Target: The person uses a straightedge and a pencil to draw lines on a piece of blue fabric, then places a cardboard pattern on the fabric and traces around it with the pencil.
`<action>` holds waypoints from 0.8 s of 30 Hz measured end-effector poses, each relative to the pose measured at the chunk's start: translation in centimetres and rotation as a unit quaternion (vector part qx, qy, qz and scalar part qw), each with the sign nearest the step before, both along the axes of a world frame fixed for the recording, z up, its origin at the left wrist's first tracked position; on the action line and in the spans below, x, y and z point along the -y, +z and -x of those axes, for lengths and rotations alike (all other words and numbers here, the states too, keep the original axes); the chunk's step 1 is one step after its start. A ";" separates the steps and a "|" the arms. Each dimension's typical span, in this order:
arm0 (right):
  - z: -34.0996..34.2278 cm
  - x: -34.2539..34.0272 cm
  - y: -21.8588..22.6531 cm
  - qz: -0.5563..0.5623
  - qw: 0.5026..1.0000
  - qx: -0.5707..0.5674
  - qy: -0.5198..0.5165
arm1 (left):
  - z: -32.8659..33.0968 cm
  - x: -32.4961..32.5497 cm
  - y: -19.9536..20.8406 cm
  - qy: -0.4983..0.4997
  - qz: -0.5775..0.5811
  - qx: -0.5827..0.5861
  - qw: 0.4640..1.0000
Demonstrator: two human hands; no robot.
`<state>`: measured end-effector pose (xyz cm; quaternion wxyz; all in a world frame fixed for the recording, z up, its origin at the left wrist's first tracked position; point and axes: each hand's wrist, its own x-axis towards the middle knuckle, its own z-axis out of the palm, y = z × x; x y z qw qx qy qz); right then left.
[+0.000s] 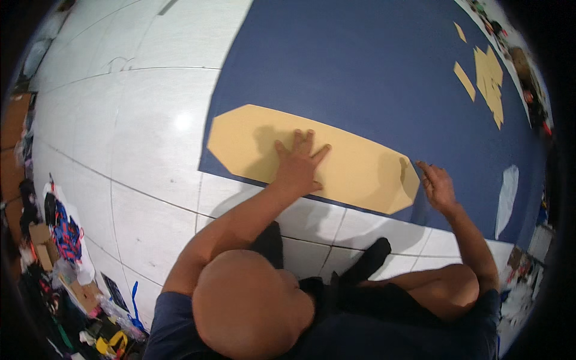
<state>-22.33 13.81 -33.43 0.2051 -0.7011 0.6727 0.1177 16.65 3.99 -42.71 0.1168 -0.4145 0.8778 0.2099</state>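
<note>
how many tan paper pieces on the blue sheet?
3 visible: large tan piece under the left hand, a ragged cluster and a small scrap at upper right. Others may overlap.

Tan template (312, 157) under my left hand (298, 170): stiff card or kraft paper look, matt, smooth, clean-cut edges. Blue sheet (372, 66) beneath it, upper right of frame: cloth or felt look, matt, even, no sheen. Tan offcuts (487, 81) at upper right: same matt card. Floor (132, 120) on left: white tile, glossy, light glare spot, dark grout lines. Pale scrap (507, 198) at right edge: thin, whitish, material unclear.
</note>
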 end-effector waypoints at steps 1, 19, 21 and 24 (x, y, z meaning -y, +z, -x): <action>-1.9 2.5 1.6 -0.025 0.999 0.010 -0.020 | -0.2 -0.1 0.0 0.006 -0.003 -0.006 1.000; -40.2 15.7 -8.0 -0.089 0.892 0.416 0.153 | -0.3 -1.9 -3.3 0.080 0.013 -0.167 0.983; -40.6 15.7 -7.8 -0.107 0.894 0.398 0.173 | -0.3 -2.1 -3.8 0.083 0.028 -0.173 0.981; -40.7 15.7 -7.4 -0.131 0.899 0.366 0.201 | 0.1 -2.2 -4.7 0.091 0.040 -0.177 0.979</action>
